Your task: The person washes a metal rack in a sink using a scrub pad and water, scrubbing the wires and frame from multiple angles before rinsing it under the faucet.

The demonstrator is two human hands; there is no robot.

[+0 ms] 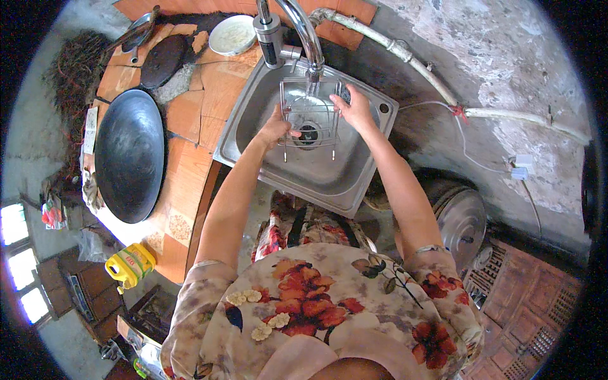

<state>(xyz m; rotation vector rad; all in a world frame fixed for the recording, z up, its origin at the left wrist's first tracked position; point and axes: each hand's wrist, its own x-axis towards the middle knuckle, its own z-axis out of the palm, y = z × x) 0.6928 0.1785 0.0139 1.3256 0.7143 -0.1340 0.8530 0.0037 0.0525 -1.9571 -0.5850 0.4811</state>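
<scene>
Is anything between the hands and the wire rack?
Nothing visible blocks the left hand: it touches the wire rack on its left side. The right hand is at the other side; a small dark patch shows there, but I can't tell whether that's in between.

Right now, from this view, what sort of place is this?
Most likely a home kitchen: a steel sink with a chrome faucet over it, and a large dark wok at the counter to its left.
</scene>
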